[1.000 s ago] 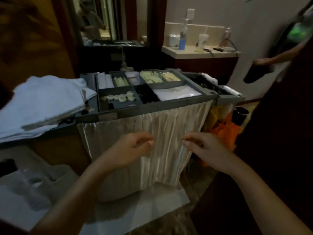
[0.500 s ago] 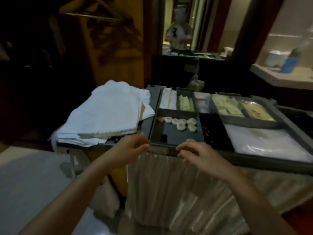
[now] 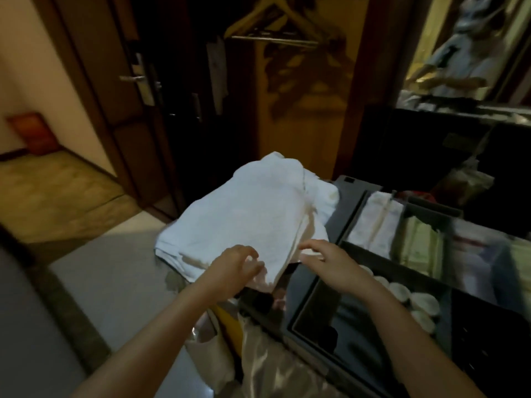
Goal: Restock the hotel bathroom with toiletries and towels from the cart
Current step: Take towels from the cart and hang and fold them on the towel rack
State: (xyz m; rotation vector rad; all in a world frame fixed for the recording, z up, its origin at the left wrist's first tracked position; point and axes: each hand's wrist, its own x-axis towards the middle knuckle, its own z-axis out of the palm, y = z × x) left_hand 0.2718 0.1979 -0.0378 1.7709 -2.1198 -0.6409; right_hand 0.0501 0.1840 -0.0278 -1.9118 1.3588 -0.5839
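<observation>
A stack of white folded towels (image 3: 247, 214) lies on the left end of the grey housekeeping cart (image 3: 349, 193). My left hand (image 3: 232, 268) hovers at the towels' near edge with fingers loosely bent, holding nothing. My right hand (image 3: 330, 262) reaches to the towels' near right corner, fingers extended and touching the edge. The cart's top tray holds small round white soaps (image 3: 413, 303), green packets (image 3: 419, 248) and white folded cloths (image 3: 376, 222) in separate compartments.
A pleated satin curtain (image 3: 275, 374) hangs from the cart's front. Behind the cart stand a dark door with a metal handle (image 3: 138, 79) and an open wardrobe with wooden hangers (image 3: 275, 24). A mirror at the upper right reflects a person. Pale floor tiles (image 3: 109, 277) lie to the left.
The view swung left from the cart's front to the towel stack. Both hands rose from the curtain and tray edge to the towels' near edge.
</observation>
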